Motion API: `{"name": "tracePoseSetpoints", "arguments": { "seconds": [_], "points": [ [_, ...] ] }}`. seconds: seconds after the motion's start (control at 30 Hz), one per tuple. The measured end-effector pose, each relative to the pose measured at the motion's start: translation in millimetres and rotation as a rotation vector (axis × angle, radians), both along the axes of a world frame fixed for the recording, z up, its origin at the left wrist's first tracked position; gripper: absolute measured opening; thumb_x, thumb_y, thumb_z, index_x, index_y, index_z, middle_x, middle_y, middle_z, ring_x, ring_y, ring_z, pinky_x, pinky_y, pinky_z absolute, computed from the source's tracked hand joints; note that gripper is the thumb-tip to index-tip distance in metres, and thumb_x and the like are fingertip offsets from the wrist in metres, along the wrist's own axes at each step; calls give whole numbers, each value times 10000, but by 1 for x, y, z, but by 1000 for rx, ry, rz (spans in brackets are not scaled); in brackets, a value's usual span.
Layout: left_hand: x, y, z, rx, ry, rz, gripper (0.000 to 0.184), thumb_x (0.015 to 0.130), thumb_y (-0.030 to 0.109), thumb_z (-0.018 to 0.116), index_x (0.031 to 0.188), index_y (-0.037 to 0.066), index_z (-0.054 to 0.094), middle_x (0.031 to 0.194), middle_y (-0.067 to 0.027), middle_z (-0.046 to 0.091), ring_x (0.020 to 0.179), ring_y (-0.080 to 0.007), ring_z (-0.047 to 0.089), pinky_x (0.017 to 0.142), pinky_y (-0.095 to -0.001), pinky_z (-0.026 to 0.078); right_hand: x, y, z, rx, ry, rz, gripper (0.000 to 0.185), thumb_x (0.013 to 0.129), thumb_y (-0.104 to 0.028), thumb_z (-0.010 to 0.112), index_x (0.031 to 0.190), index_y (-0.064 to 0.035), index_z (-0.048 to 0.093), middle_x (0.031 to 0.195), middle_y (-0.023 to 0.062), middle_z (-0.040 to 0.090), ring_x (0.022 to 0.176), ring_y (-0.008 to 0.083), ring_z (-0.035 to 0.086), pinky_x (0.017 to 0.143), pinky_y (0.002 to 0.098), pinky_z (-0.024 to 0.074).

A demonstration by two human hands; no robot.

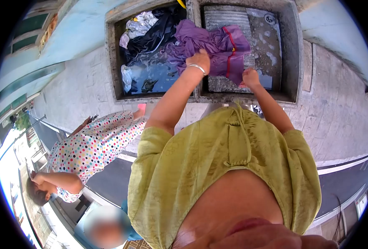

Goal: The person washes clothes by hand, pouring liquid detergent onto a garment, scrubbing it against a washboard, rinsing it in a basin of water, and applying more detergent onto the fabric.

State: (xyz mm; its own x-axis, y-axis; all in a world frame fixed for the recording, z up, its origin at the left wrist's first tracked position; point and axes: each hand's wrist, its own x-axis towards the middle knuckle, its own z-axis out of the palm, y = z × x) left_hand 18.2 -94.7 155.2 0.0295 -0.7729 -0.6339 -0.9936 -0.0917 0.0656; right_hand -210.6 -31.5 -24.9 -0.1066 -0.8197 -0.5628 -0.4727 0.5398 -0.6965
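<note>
1. Basin: a grey, rectangular concrete double basin (292,52) is standing in front of the person, and a concrete divider (196,10) is separating its left and right compartments.
2. Workpiece: a wet purple cloth with a red band (217,43) is lying across the divider. Its bunched end is hanging into the left compartment; its banded end is spreading over a ribbed grey slab (225,16) in the right compartment.
3. Left hand (198,61): the fingers are clamping on the bunched middle of the purple cloth, near the divider. A silver-coloured bangle (197,69) is encircling the wrist.
4. Right hand (250,77): the fingers are curling into a fist, clamping on the near corner of the cloth, just beyond the red band.
5. Left compartment: cloudy bluish water (150,74) is filling the lower part. A dark, wet garment (161,37) is lying in it, with a crumpled white cloth (141,23) resting at the far left and a smaller white cloth (126,78) sitting against the left wall.
6. Right compartment: a round drain cover (270,18) is occupying the far right corner (pale suds are dotting the floor near it).
7. Surroundings: a person in a white dress with multicoloured dots (96,143) is standing to the left, well apart from the cloth.
</note>
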Motion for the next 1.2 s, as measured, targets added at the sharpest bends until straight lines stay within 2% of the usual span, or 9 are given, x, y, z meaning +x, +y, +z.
{"name": "tracePoseSetpoints", "arguments": {
  "seconds": [0.1, 0.2, 0.3, 0.5, 0.63, 0.87, 1.0, 1.1, 1.2],
  "points": [
    [-24, 25, -3, -463, 154, -271, 499, 790, 142, 536, 1268, 103, 397, 1344, -175, 360, 1230, -368, 387, 950, -462, 380, 11, -8, 86, 272, -250, -44, 152, 845, -114, 497, 802, 20, 558, 746, 160, 633, 594, 221, 639, 526, 346, 542],
    [-32, 42, -45, -435, 473, -453, 522, 762, 171, 603, 1264, 133, 464, 1308, -140, 382, 1226, -358, 361, 1026, -440, 310, 9, -11, 81, 256, -478, -169, 148, 840, -122, 521, 803, 17, 554, 683, 132, 619, 507, 186, 603, 467, 308, 525],
    [-38, 68, -58, -330, 319, -544, 421, 751, 167, 600, 1168, 145, 542, 1223, -119, 456, 1154, -312, 420, 980, -423, 343, 9, -3, 96, 370, -524, -91, 158, 854, -171, 536, 811, -19, 539, 619, 80, 573, 493, 159, 577, 492, 281, 525],
    [-32, 86, -66, -191, 488, -521, 228, 736, 154, 567, 961, 168, 601, 901, -40, 555, 935, -244, 495, 785, -394, 360, -5, 5, 108, 252, -262, 346, 196, 816, -159, 556, 702, -1, 586, 586, 75, 595, 493, 124, 578, 462, 259, 472],
    [-32, 86, -53, -94, 442, -528, 227, 746, 139, 549, 966, 165, 599, 915, -53, 563, 943, -246, 501, 790, -394, 353, -12, -55, 104, -384, 151, 345, 201, 820, -202, 516, 806, -45, 639, 658, 135, 634, 628, 265, 646, 633, 351, 514],
    [-32, 97, -63, -215, 438, -465, 225, 756, 130, 549, 971, 162, 606, 993, -59, 560, 983, -253, 479, 809, -410, 350, 34, -156, 70, -732, 314, 408, 297, 843, -277, 546, 1087, -117, 600, 1080, 138, 606, 950, 326, 598, 831, 419, 478],
    [-30, 97, -56, -233, 509, -394, 196, 753, 129, 547, 932, 168, 616, 953, -55, 550, 954, -254, 475, 801, -409, 352, 58, -179, 48, -618, 416, 617, 341, 846, -265, 530, 1160, -135, 555, 1188, 136, 553, 988, 335, 584, 853, 432, 473],
    [-30, 96, -53, -230, 542, -394, 188, 741, 132, 553, 914, 171, 616, 911, -47, 542, 928, -254, 473, 791, -404, 353, 69, -203, 66, -184, 658, 843, 336, 842, -236, 515, 1149, -101, 541, 1182, 162, 542, 981, 363, 583, 844, 451, 474],
    [-34, 82, -53, -262, 588, -366, 182, 728, 141, 565, 900, 171, 615, 892, -38, 540, 912, -250, 473, 780, -399, 358, 76, -233, 73, -496, 558, 453, 281, 827, -265, 558, 1032, -73, 547, 1103, 185, 563, 977, 364, 577, 834, 454, 475]
  ]
}}
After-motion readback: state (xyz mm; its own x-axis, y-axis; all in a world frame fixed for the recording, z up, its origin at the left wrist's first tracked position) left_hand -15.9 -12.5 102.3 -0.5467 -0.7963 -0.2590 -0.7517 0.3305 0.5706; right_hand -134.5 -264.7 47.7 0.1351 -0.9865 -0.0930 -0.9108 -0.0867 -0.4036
